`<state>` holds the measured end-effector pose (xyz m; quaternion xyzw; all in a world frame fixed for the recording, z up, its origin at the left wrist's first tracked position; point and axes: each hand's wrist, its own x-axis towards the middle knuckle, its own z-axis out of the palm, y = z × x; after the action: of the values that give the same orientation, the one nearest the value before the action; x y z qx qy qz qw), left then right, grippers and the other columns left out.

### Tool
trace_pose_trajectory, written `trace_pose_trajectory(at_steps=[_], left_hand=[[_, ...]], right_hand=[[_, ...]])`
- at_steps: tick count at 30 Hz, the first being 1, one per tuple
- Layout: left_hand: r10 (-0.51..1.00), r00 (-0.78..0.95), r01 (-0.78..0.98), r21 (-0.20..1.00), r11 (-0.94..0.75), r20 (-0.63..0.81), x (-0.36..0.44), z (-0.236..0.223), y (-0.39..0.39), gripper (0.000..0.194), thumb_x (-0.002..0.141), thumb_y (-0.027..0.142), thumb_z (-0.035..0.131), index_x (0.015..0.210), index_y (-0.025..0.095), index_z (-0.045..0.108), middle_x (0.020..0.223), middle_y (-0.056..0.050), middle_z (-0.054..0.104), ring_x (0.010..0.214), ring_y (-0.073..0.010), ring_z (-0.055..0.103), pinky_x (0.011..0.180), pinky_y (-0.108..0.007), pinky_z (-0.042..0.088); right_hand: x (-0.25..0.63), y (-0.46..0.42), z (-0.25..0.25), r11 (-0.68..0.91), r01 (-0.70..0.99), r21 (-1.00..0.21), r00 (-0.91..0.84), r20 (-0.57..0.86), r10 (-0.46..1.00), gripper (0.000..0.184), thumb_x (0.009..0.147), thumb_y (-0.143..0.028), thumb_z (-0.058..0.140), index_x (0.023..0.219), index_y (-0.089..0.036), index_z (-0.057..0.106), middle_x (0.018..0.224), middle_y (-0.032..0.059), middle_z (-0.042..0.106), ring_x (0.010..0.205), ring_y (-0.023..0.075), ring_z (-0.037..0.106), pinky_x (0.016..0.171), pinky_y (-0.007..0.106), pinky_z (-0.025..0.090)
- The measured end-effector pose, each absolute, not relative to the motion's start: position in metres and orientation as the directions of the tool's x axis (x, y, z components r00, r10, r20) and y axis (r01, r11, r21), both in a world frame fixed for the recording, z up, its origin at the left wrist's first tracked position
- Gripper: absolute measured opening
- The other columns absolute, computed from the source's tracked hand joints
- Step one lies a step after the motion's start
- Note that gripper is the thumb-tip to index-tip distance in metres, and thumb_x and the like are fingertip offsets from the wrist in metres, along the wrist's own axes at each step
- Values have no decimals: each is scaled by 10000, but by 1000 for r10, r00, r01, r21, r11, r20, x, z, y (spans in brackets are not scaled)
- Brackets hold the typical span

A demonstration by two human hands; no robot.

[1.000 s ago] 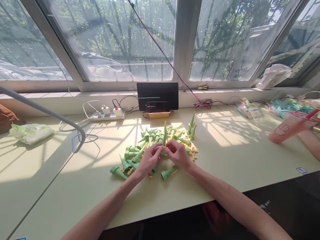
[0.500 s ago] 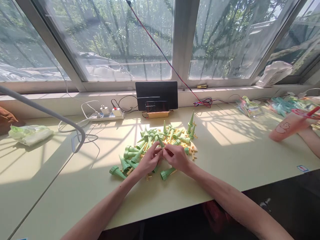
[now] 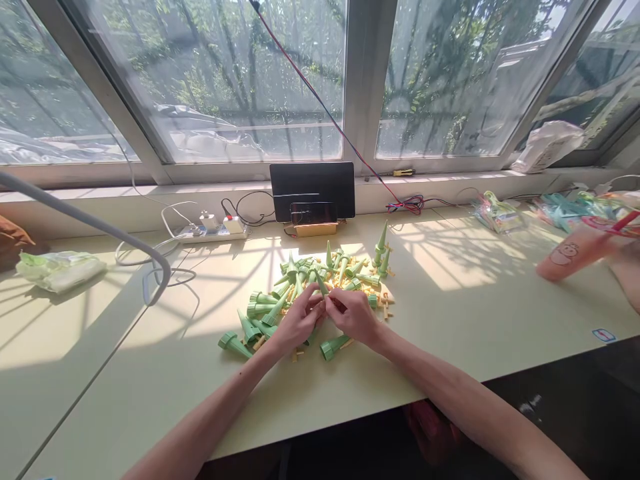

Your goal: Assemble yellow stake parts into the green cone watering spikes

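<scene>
Together, my left hand (image 3: pixel 301 319) and my right hand (image 3: pixel 354 315) hold a green plastic watering spike (image 3: pixel 321 283), its tip sticking up between them. The fingers of both are closed around its lower part, hiding that end and anything pinched there. Around and behind them spreads a pile of similar green spikes (image 3: pixel 274 312) mixed with small yellow-orange valve pieces (image 3: pixel 387 305). One loose spike (image 3: pixel 330 349) lies on its side just in front of my right hand. Another spike (image 3: pixel 233 343) rests at the pile's left edge, and one (image 3: pixel 381 244) stands upright at the far right.
Behind the pile, a dark tablet (image 3: pixel 313 183) and a phone (image 3: pixel 314 213) lean on a small stand. A power strip (image 3: pixel 210 231) with cables is at back left. To the right, another person's hand (image 3: pixel 629 270) is by a pink drink cup (image 3: pixel 567 259). A grey tube (image 3: pixel 100 213) crosses the left.
My hands keep nearly the same hold on the spike, with barely visible motion. At the right, the other person's hand is now blurred by movement beside the cup.
</scene>
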<state>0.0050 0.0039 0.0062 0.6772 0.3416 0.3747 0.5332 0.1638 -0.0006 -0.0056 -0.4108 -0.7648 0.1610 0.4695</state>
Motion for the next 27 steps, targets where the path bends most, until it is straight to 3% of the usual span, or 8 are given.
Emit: trace_pose_trajectory(at_steps=[6, 11, 16, 21, 24, 27], left_hand=[[886, 438, 63, 978, -198, 151, 7, 11, 4, 262, 885, 429, 554, 949, 183, 490, 689, 18, 550, 551, -77, 433, 496, -193, 361], [941, 308, 117, 976, -183, 140, 7, 16, 5, 291, 843, 422, 625, 978, 180, 535, 975, -50, 613, 550, -62, 490, 450, -190, 379], [977, 104, 176, 963, -204, 188, 2, 25, 8, 321, 839, 447, 621, 997, 171, 577, 1033, -80, 625, 587, -91, 577, 445, -194, 419], [966, -33, 241, 940, -242, 257, -3, 28, 11, 413, 837, 457, 616, 1121, 164, 555, 939, -80, 658, 619, -133, 621, 465, -208, 429], [955, -36, 302, 914, -271, 295, -4, 28, 11, 423, 850, 450, 600, 1164, 172, 539, 866, -53, 647, 588, -125, 607, 462, -204, 422], [945, -15, 380, 876, -297, 327, -3, 27, 9, 388, 873, 429, 573, 1168, 177, 542, 810, -26, 623, 545, -107, 573, 459, -200, 408]], right_hand=[[164, 0, -4, 559, 422, -713, -168, 545, 821, 241, 917, -288, 496, 698, -199, 542, 535, -39, 467, 473, 97, 371, 497, 240, 322], [168, 5, -4, 504, 378, -777, -103, 505, 857, 230, 904, -393, 571, 824, -185, 628, 501, -59, 431, 454, 96, 355, 483, 239, 307], [171, 6, -1, 485, 411, -772, -75, 502, 862, 256, 952, -367, 481, 885, -182, 645, 532, -35, 454, 471, 115, 390, 485, 251, 315], [167, 2, -3, 586, 407, -701, -220, 547, 808, 145, 913, -258, 524, 914, -198, 655, 766, 30, 636, 541, 119, 477, 558, 258, 401], [165, 1, -6, 632, 408, -659, -356, 523, 775, 146, 906, -221, 532, 982, -208, 656, 891, 54, 668, 578, 121, 508, 598, 261, 420], [165, 2, -8, 641, 456, -618, -419, 486, 767, 146, 893, -196, 542, 992, -203, 649, 870, 57, 667, 669, 148, 555, 642, 259, 423]])
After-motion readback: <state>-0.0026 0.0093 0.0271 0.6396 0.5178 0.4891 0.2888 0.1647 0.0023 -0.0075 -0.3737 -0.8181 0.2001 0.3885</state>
